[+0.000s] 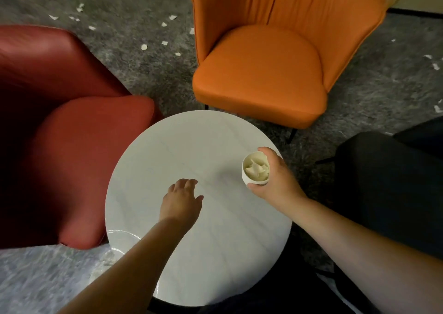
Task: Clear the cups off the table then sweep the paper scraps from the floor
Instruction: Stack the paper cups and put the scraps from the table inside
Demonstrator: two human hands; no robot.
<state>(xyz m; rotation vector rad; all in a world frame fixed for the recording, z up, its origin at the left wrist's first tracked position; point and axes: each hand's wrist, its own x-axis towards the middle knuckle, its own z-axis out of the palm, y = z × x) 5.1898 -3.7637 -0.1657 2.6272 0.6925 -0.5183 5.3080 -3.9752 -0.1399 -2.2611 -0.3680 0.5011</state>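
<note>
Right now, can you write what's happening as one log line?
right hand: grips cup with crumpled paper inside | left hand: open over table | paper scraps: on floor

Both bare forearms reach forward from below. The left hand [181, 199] is palm down with its fingers loosely extended and together, thumb out to the side, holding nothing. The right hand [275, 177] is further out, its fingers and thumb curled round a cup [255, 168], wrist slightly bent inward.
</note>
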